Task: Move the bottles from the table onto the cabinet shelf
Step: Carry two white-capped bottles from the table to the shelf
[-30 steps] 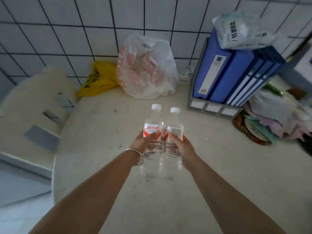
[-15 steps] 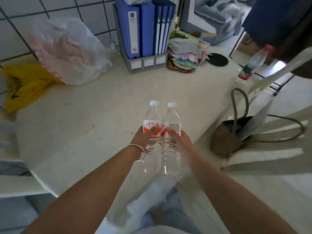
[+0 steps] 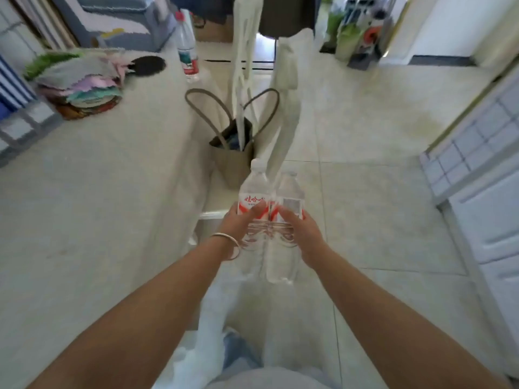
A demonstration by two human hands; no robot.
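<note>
Left hand [image 3: 237,224] grips the left bottle [image 3: 252,209] at its label; right hand [image 3: 302,234] grips the right bottle [image 3: 286,220] likewise. Both bottles upright, touching side by side, held above the floor just right of the table [image 3: 98,192]. A third bottle [image 3: 187,49] stands at the table's far edge.

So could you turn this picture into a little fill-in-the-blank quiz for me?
1. Each hand holds one clear ____, the left hand and right hand side by side.
2. The bracelet sits on the ____ wrist.
3. The bottle left on the table has a ____ cap.
4. The bag stands on the white ____.

Missing words: bottle; left; red; chair
</note>
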